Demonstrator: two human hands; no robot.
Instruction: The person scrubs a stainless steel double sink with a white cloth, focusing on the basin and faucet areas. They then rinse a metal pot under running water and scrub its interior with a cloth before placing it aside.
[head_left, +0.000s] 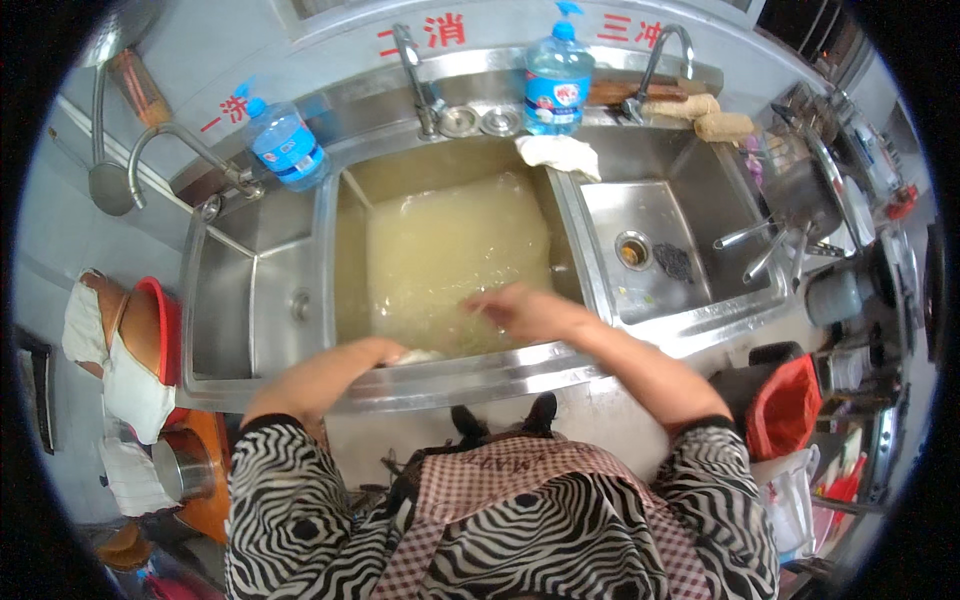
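My left hand (384, 350) is at the front rim of the middle sink basin (442, 161), its fingers partly hidden. Touching or just beside its fingertips is a pale item (420, 357), too unclear to name. Cloudy yellowish water (450, 240) fills much of this basin. Over the water near the front right, my right hand (517, 309) is blurred by motion, with bent fingers; I cannot tell whether it holds anything. Ripples and splashes show around it.
Left and right are steel basins (281, 225) (637, 206); a dark scouring pad (673, 261) lies by the right drain. Behind stand two blue pump bottles (289, 150) (557, 82), faucets (411, 67) and a white cloth (559, 154). Pot handles (765, 259) jut in at right.
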